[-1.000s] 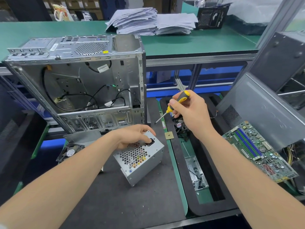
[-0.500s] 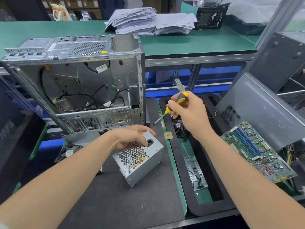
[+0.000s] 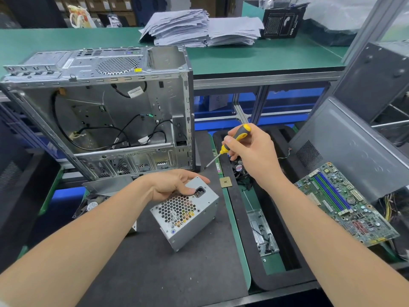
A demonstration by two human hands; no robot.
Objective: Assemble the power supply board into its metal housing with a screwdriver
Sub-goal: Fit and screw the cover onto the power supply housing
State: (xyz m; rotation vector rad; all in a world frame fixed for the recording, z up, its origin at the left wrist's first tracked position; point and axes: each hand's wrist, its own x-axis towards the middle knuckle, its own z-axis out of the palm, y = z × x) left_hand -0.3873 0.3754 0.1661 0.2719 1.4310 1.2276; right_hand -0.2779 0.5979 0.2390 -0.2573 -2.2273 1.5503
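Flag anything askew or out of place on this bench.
The power supply sits tipped on an edge under the left hand. The motherboard lies slanted at right; a bare chip lies loose between them.

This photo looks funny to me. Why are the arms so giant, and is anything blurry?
Head view: the wide-angle lens swells the left forearm and right forearm near the bottom and slants the sides of the computer case. Head view: the screwdriver and power supply box look sharp; nothing is plainly blurred.
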